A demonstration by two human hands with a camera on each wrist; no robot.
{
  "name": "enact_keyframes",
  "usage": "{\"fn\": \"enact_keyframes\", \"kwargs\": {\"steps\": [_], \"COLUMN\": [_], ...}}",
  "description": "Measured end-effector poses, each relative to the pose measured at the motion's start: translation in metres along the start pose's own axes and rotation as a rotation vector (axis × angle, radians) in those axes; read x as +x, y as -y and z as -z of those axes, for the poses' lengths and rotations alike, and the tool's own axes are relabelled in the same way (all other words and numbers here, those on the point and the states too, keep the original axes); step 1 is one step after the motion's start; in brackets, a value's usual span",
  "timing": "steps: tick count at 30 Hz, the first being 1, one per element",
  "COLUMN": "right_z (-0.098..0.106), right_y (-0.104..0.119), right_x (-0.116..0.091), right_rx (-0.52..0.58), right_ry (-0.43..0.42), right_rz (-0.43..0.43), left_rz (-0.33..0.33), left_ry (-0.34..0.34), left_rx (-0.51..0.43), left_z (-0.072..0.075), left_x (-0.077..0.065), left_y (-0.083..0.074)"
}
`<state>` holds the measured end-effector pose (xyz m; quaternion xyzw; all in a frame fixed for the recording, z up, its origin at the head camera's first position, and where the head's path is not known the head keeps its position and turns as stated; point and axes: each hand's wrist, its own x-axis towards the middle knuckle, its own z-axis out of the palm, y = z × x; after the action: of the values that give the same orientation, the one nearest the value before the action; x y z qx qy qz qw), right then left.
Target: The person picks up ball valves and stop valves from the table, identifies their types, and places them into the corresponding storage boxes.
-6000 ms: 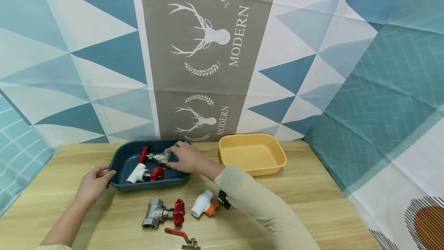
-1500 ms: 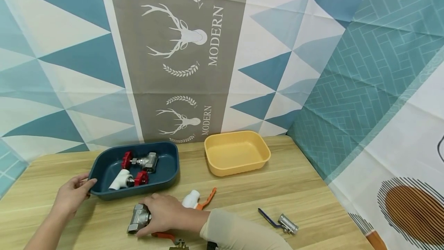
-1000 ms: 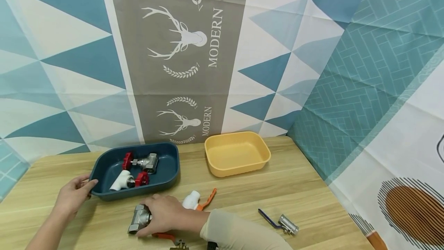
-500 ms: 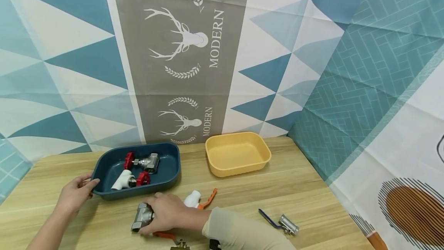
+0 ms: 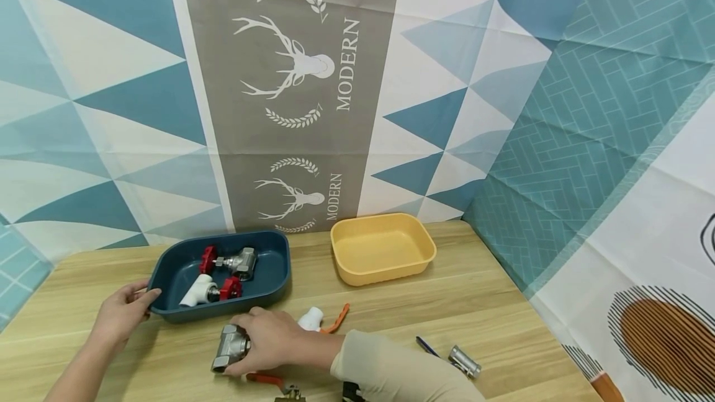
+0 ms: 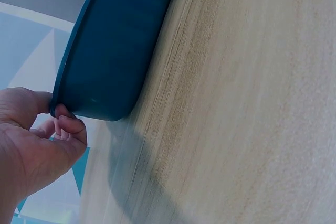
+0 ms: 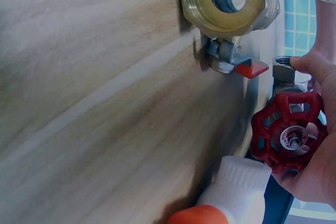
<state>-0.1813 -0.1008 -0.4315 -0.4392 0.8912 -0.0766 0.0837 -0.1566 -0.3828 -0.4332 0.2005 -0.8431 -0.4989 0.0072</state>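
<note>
- A steel gate valve with a red handwheel is gripped by the right hand on the wooden table, just at 6 o'clock of the dark blue tray.
- The right hand's fingers are curled over the valve: the steel body sticks out at 9 o'clock of the fingertips, while the handwheel is enclosed between the thumb and the fingers, as seen from the right wrist.
- The blue tray's rim at its 9 o'clock end is pinched by the left hand, with the thumb on top and the curled fingers under the lip.
- Two valves lie inside the tray: a metal one with a red handwheel and a white plastic one with a red knob.
- A white plastic valve with an orange lever lies just at 2 o'clock of the right hand.
- A brass ball valve with a red lever lies near the hand at 6 o'clock.
- A small steel valve with a blue lever is seen well apart at 3 o'clock.
- A yellow tray stands at 3 o'clock of the blue one.
</note>
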Motion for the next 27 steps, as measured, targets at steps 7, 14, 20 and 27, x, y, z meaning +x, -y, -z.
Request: {"fn": "enact_keyframes", "kwargs": {"steps": [7, 14, 20, 27], "right_z": [0.001, 0.002, 0.007, 0.013], "right_y": [-0.002, -0.004, -0.006, -0.008], "right_x": [0.0, 0.001, 0.003, 0.004], "right_rx": [-0.009, -0.02, -0.021, -0.014], "right_ry": [-0.015, -0.03, -0.066, -0.066], "right_rz": [0.005, 0.016, 0.025, 0.029], "left_rz": [-0.004, -0.008, -0.013, -0.016], "left_ry": [-0.005, 0.008, 0.017, 0.011], "left_rx": [0.003, -0.002, -0.006, -0.013], "left_z": [0.0, 0.0, 0.0, 0.0], "left_x": [-0.001, -0.001, -0.001, 0.0], "left_y": [0.0, 0.0, 0.0, 0.001]}}
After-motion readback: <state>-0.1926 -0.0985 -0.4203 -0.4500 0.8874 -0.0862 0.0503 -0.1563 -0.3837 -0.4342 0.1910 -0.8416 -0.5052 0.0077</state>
